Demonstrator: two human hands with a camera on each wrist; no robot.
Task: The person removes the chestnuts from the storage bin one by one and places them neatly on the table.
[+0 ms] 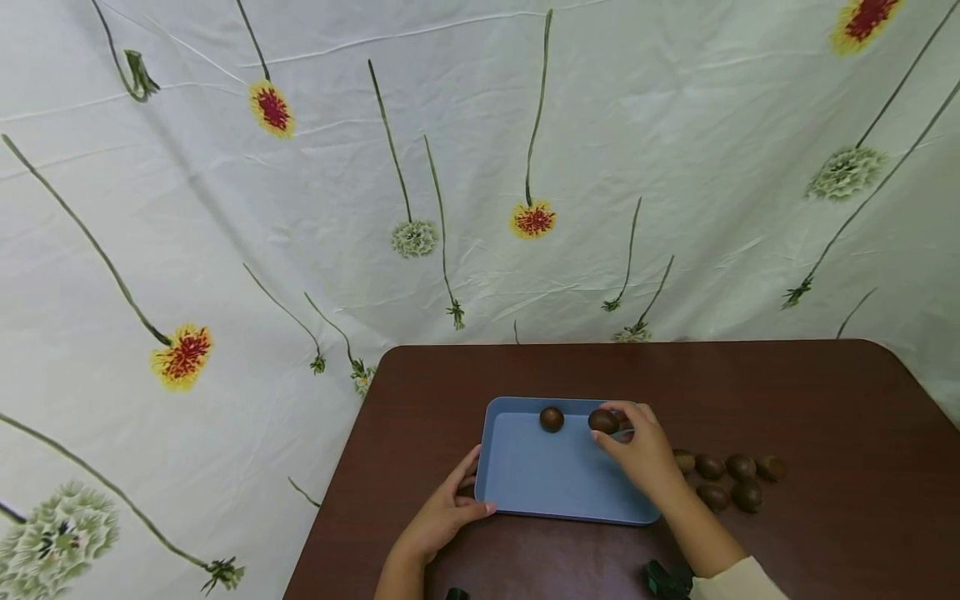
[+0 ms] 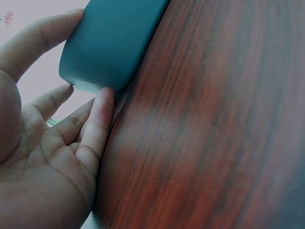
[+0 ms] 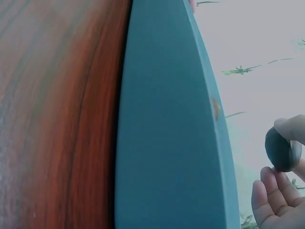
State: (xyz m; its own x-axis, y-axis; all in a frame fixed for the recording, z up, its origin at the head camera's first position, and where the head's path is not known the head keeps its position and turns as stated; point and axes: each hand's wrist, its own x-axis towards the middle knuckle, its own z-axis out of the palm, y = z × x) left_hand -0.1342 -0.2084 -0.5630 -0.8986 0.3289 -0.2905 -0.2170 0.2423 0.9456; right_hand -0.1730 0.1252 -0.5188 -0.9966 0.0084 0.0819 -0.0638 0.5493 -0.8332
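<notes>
A shallow blue rectangular tray (image 1: 558, 475) lies on the table. My left hand (image 1: 450, 508) is at its near left corner, fingers along the left side and thumb by the front wall. In the left wrist view, fingertips (image 2: 104, 98) touch the tray wall (image 2: 107, 43). My right hand (image 1: 647, 454) pinches a chestnut (image 1: 603, 422) between thumb and fingers over the tray's far right part. The right wrist view shows this dark glossy chestnut (image 3: 279, 149) above the rim. Another chestnut (image 1: 551, 419) sits inside, near the far wall.
Several chestnuts (image 1: 741, 467) lie in a loose group right of the tray, partly behind the right forearm. The brown wooden table (image 1: 847, 417) has rounded far corners. Behind it hangs a white flowered cloth (image 1: 480, 167). A dark object (image 1: 663, 579) is near the right wrist.
</notes>
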